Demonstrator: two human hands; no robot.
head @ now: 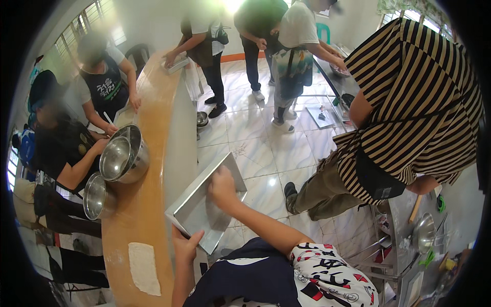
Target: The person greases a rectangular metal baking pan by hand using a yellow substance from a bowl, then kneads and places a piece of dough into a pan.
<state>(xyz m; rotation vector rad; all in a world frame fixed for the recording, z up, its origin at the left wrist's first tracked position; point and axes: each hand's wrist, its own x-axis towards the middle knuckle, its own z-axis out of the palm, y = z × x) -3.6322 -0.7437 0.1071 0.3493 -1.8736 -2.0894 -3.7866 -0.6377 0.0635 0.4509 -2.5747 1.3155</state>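
A rectangular metal loaf pan (215,215) is tilted in front of me, its inside facing me. My left hand (186,243) grips its lower left wall, thumb over the rim. My right hand (223,188) reaches inside the pan with curled fingers near the inner wall; whether it holds anything small is hidden. A flat rectangular piece of dough (144,268) lies on the wooden tabletop (153,161) to the left of my left hand. Farther up that table, stacked steel mixing bowls (124,153) stand by its left edge, with another steel bowl (96,196) beside them.
Two people sit or stand along the table's left side; one person handles another metal pan (178,65) at its far end. Someone in a striped shirt (406,115) stands close on the right, by a metal worktable (402,230) with a bowl. Other people stand ahead on the tiled floor.
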